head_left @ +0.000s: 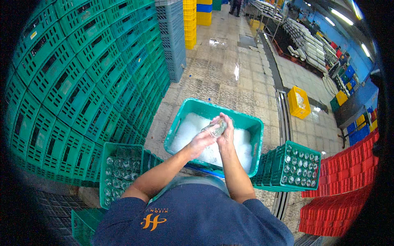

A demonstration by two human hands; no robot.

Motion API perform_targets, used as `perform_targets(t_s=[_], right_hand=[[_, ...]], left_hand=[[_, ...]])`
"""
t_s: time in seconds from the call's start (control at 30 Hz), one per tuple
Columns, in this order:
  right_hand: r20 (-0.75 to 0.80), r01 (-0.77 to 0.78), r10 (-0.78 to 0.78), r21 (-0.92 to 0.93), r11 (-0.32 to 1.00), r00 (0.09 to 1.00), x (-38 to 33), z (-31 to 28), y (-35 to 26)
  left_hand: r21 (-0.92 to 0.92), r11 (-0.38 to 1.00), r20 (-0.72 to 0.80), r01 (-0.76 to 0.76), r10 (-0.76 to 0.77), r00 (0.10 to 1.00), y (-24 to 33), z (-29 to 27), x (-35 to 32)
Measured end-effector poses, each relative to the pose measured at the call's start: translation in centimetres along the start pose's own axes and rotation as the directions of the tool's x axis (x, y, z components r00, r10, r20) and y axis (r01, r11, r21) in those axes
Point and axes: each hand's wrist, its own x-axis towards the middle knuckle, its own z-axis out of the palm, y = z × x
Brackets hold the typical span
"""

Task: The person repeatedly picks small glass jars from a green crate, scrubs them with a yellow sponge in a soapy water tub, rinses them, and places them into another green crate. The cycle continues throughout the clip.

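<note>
A green plastic tub (pixel 256 153) stands in front of me, with white soap suds (pixel 193 127) spread over the water in it. Above the suds I hold a wet, clear drinking glass (pixel 218 128) between both hands. My left hand (pixel 200 140) is closed against its near left side. My right hand (pixel 227 132) wraps its right side, fingers bent over the far end. Foam clings to the skin and the glass. Whether a cloth or sponge is in either palm, I cannot tell.
Green crates of glasses stand on my left (pixel 122 174) and right (pixel 301 168). A tall wall of green crates (pixel 82 82) rises at the left, and red crates (pixel 344 172) are stacked at the right. A yellow crate (pixel 298 102) sits beside the floor drain (pixel 283 112).
</note>
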Motion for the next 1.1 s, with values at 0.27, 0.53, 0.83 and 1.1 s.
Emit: perform_targets(t_s=[0.27, 0.53, 0.83, 1.1], right_hand=[[-0.091, -0.414, 0.446, -0.571, 0.709, 0.89, -5.8, -3.7, -3.9], [-0.288, -0.273, 0.077, -0.74, 0.615, 0.954, -8.9, -9.7, -7.0], [-0.523, -0.4, -0.099, -0.749, 0.528, 0.847, -11.7, -16.0, -11.3], [-0.299, -0.308, -0.252, -0.951, 0.006, 0.92, -5.8, -9.1, -10.3]], left_hand=[[0.544, 0.834, -0.397, 0.09, 0.16, 0.904, -1.4, 2.0, 7.4], [-0.335, 0.829, -0.454, 0.448, -0.558, 0.695, -16.0, 0.8, 15.7], [0.939, 0.341, 0.232, -0.055, -0.507, 0.83, -29.7, 3.0, 12.3], [0.757, 0.65, -0.021, -0.058, 0.114, 0.993, -10.5, 8.3, 15.2]])
